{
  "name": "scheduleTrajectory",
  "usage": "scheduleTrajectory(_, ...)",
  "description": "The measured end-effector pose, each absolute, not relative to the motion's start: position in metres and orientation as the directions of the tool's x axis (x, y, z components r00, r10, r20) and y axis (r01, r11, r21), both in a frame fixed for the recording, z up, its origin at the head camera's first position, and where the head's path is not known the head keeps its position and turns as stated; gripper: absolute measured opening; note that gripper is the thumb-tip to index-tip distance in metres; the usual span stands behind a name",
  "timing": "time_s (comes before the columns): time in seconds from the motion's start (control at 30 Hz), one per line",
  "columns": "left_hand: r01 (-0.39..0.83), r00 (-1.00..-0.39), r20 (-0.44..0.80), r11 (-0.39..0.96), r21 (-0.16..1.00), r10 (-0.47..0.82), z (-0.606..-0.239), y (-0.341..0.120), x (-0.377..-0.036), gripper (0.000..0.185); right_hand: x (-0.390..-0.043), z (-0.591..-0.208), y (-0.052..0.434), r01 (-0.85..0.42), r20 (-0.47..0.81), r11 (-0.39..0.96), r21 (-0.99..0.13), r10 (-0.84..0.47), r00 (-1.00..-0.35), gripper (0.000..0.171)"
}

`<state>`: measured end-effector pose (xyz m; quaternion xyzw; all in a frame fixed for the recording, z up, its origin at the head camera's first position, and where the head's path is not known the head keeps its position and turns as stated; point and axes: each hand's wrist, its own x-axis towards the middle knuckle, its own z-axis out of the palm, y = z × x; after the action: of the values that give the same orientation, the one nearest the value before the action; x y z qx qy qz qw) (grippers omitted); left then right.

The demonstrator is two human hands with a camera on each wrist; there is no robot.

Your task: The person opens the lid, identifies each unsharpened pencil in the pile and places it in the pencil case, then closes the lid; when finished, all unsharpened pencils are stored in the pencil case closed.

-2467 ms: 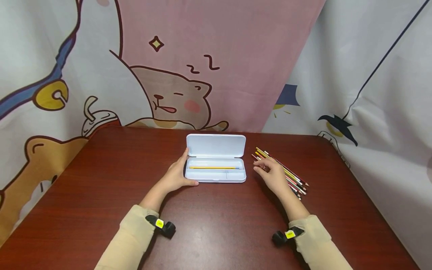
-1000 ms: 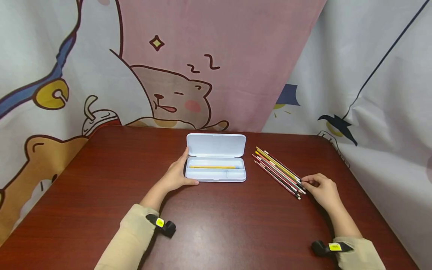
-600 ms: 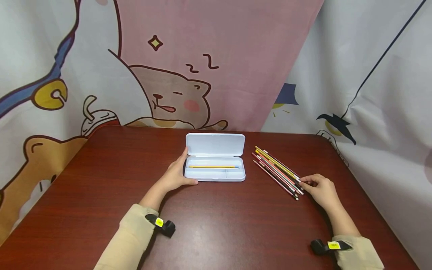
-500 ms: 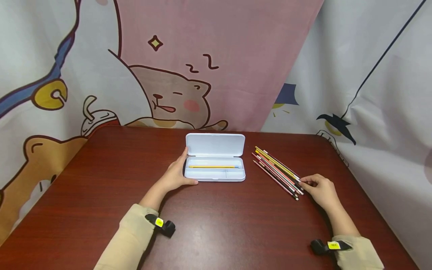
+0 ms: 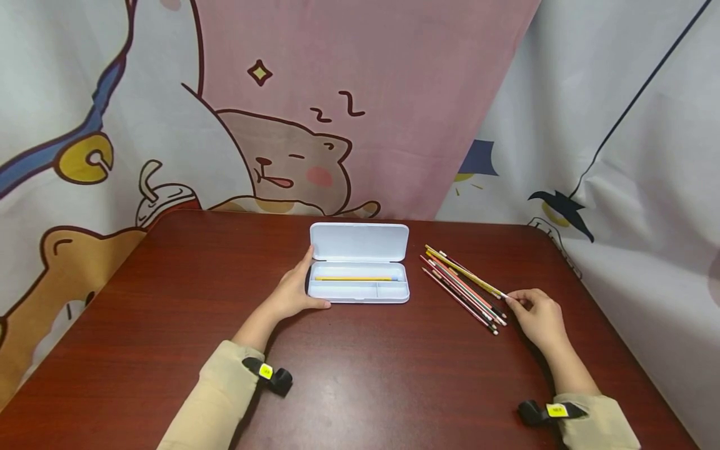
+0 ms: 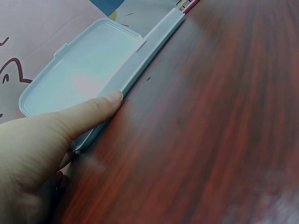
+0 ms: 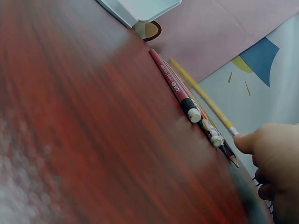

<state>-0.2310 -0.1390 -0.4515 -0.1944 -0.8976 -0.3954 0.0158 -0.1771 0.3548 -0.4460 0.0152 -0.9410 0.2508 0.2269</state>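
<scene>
A white pencil case (image 5: 343,292) lies open on the table, its lid (image 5: 360,242) tilted up at the back. One yellow pencil (image 5: 354,279) rests in its rear compartment. My left hand (image 5: 289,294) grips the case's left end, thumb along the front wall as the left wrist view shows. To the right is a slanting pile of pencils (image 5: 464,292). At the pile's near right end, my right hand (image 5: 537,315) pinches the tip of another yellow pencil (image 7: 205,97) between thumb and fingers. In the right wrist view that pencil stands raised off the others at the held end.
The dark red-brown table (image 5: 371,375) carries the case and pencils. A cartoon-printed curtain (image 5: 416,125) hangs behind its far edge. Each sleeve cuff bears a black wrist camera, the left (image 5: 275,378) and the right (image 5: 534,412).
My right hand moved from the pile's left side to its near right end, then took a yellow pencil and raised that end slightly. My left hand has stayed on the case.
</scene>
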Motion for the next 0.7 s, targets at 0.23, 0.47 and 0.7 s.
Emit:
scheduleTrajectory(0.23, 0.361, -0.924, 0.180, 0.615, 0.701, 0.337, -0.452, -0.139, -0.231, 0.131, -0.175, -0.443, 0.349, -0.176, 0.496, 0.865, -0.470, 0.095, -0.863, 0.005)
scheduleTrajectory(0.47, 0.380, -0.918, 0.201, 0.610, 0.696, 0.342, -0.452, -0.139, -0.230, 0.132, -0.178, -0.443, 0.334, -0.292, 0.571, 0.831, -0.474, 0.037, -0.820, 0.004)
scheduleTrajectory(0.7, 0.372, -0.920, 0.193, 0.611, 0.699, 0.340, -0.452, -0.140, -0.232, 0.131, -0.186, -0.445, 0.314, -0.372, 0.597, 0.794, -0.481, -0.013, -0.802, 0.007)
